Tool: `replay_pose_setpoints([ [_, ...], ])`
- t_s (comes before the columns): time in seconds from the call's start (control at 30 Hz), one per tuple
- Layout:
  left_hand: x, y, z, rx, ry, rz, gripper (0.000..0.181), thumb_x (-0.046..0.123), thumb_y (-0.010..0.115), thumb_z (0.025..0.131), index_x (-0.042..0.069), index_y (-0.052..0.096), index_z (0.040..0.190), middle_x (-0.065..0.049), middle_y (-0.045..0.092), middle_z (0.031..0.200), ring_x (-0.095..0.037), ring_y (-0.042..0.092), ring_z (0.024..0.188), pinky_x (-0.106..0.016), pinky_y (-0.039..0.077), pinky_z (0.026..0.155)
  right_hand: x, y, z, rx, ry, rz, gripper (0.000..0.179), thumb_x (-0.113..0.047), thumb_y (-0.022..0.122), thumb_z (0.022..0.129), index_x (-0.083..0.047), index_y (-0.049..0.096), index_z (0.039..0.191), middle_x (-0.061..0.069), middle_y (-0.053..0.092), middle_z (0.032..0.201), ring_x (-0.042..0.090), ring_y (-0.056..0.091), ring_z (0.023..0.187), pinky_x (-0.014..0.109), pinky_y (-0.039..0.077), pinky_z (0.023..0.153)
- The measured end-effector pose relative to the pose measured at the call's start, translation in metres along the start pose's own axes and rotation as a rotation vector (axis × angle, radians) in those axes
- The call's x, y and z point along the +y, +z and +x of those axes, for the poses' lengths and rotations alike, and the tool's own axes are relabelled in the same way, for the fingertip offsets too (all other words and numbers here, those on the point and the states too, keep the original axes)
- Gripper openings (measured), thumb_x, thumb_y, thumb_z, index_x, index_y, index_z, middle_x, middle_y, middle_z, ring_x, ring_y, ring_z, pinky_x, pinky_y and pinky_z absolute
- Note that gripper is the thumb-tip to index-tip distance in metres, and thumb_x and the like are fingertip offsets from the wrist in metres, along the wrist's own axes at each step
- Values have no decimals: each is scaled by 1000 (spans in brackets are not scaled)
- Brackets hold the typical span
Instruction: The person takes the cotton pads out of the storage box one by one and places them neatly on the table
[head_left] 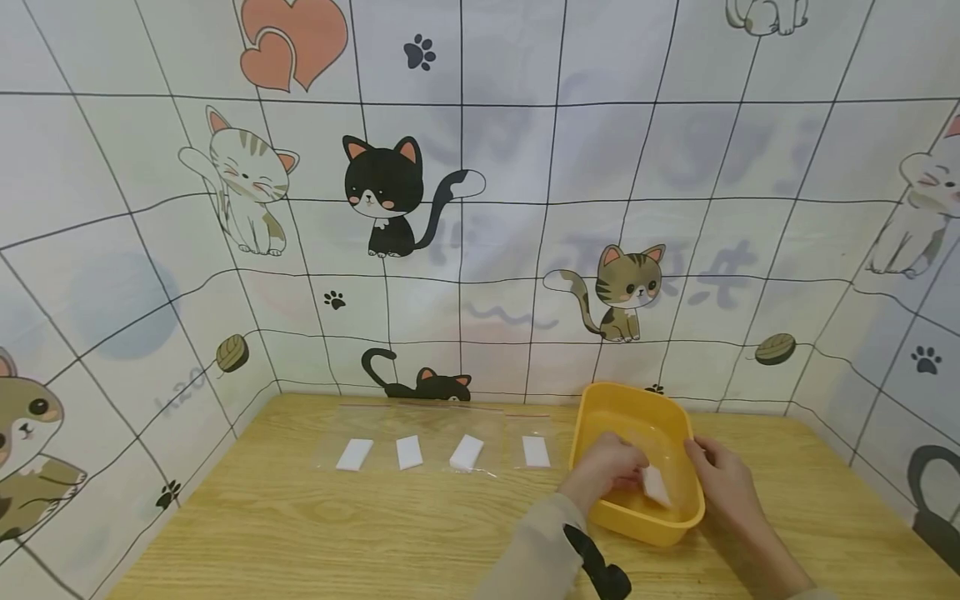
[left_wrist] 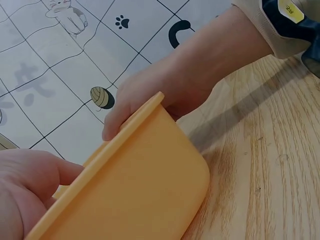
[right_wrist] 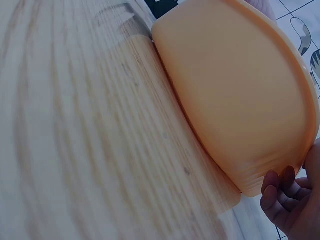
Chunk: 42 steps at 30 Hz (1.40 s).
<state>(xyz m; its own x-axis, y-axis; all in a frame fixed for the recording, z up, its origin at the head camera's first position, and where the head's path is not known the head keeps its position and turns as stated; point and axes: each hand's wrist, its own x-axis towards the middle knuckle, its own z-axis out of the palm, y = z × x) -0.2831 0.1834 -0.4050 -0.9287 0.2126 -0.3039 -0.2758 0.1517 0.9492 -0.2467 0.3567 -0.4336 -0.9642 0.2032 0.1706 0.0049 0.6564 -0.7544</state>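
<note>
A yellow plastic basin (head_left: 637, 533) stands at the right of the table. My left hand (head_left: 609, 468) reaches over its left side, fingers curled at a small white rectangular block (head_left: 656, 487) inside. In the left wrist view the left hand (left_wrist: 30, 185) is partly hidden behind the basin wall (left_wrist: 145, 180). My right hand (head_left: 723, 483) grips the right rim, thumb over the edge. The right wrist view shows right-hand fingers (right_wrist: 280, 197) curled against the outer wall (right_wrist: 235, 95).
Left of the basin, clear zip bags lie in a row at the back of the wooden table (head_left: 337, 533), each with a white block (head_left: 536, 452) in it. A cat-print cloth (head_left: 495, 250) hangs close behind the table and along both sides.
</note>
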Motion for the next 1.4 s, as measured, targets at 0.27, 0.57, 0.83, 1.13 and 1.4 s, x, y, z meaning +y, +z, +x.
replay_pose_setpoints([
  [0.27, -4, 5, 4, 10, 13, 101, 11, -10, 69, 84, -1, 62, 81, -9, 61, 74, -23, 59, 66, -42, 59, 74, 0, 0, 1, 21, -19, -40, 56, -35, 41, 109, 13, 51, 136, 30, 63, 121, 24, 61, 98, 20, 49, 71],
  [0.57, -5, 6, 8, 35, 0, 119, 15, -10, 69, 84, 2, 60, 86, -9, 59, 78, -23, 58, 65, -41, 59, 70, 1, 0, 1, 9, -1, -11, 59, -37, 40, 109, 14, 49, 137, 30, 63, 122, 21, 61, 97, 19, 50, 72],
  [0.83, -4, 3, 5, 34, 42, 45, 15, -10, 68, 84, 3, 60, 86, -8, 59, 78, -21, 56, 63, -34, 55, 62, -1, 0, 1, -50, 59, 83, 68, -43, 36, 109, 14, 38, 145, 34, 54, 131, 31, 59, 111, 18, 52, 74],
  [1.13, -3, 1, -3, 16, 120, -11, 15, -10, 67, 84, 3, 59, 86, -8, 58, 80, -21, 55, 65, -35, 55, 63, 2, 0, 2, -33, 22, 25, 64, -39, 37, 109, 16, 41, 142, 34, 58, 127, 31, 60, 107, 18, 50, 73],
  [1.4, 3, -2, -10, 13, 145, -48, 19, -11, 68, 83, 4, 58, 86, -8, 58, 77, -18, 53, 58, -31, 53, 58, 3, 0, 2, -19, 3, 30, 65, -39, 38, 109, 16, 41, 142, 36, 57, 128, 35, 59, 109, 17, 49, 73],
])
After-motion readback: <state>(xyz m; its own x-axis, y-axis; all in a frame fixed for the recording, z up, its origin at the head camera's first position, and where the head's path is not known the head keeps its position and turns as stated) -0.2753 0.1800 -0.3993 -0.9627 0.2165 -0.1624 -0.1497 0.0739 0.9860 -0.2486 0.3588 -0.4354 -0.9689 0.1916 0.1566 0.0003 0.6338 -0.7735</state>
